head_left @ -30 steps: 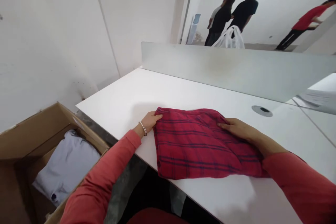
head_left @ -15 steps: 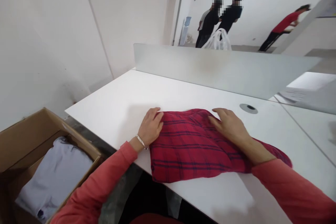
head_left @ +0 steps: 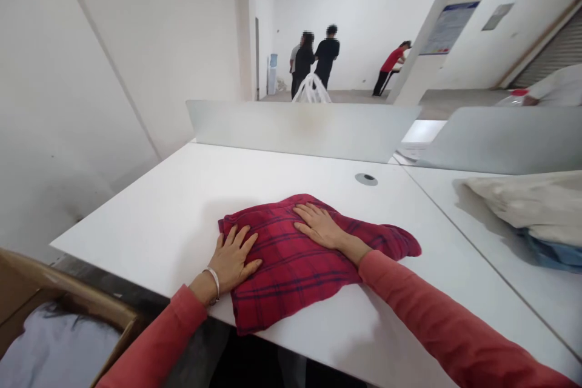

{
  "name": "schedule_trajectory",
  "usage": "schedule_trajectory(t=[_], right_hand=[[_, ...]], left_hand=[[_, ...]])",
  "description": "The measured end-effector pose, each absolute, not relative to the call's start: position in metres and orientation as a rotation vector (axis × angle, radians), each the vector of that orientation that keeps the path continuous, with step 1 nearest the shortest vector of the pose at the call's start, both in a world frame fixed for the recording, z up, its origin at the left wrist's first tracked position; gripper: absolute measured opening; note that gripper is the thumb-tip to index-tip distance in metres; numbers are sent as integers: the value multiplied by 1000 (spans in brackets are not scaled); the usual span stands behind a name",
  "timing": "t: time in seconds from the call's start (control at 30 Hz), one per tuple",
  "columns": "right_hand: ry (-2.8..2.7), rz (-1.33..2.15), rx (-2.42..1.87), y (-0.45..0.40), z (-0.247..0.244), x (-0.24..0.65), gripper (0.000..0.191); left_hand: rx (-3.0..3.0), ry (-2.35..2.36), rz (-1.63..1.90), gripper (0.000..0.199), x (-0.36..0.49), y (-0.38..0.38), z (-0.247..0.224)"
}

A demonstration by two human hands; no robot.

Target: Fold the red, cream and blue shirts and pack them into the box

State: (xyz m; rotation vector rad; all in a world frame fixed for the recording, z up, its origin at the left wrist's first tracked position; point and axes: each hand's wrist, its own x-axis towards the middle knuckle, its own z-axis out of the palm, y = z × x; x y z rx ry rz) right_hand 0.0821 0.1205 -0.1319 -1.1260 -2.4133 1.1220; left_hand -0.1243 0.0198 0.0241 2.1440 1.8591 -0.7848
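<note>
the red plaid cloth (head_left: pixel 291 267) handles soft and limp; grip at its edges. left hand (head_left: pixel 234 259) and right hand (head_left: pixel 321 227) press flat, fingers spread.

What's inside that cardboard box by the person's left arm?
The cardboard box holds a pale blue-grey piece of clothing on top. That clothing covers anything lying beneath it, and part of the box runs out of view, so nothing further inside can be seen.

Left grip (head_left: pixel 233 260) and right grip (head_left: pixel 321 227) lie flat, fingers spread, on red plaid cloth (head_left: pixel 291 273) atop white tabletop (head_left: pixel 150 218); cardboard box (head_left: pixel 68 282) near left, pale garment (head_left: pixel 59 345) inside.
</note>
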Motion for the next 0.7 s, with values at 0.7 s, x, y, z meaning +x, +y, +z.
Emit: schedule_trajectory(t=[0.7], right_hand=[[-2299,1280,-1120,80,-97,128,60]], left_hand=[[2295,1440,-705,64,-78,-37,31]])
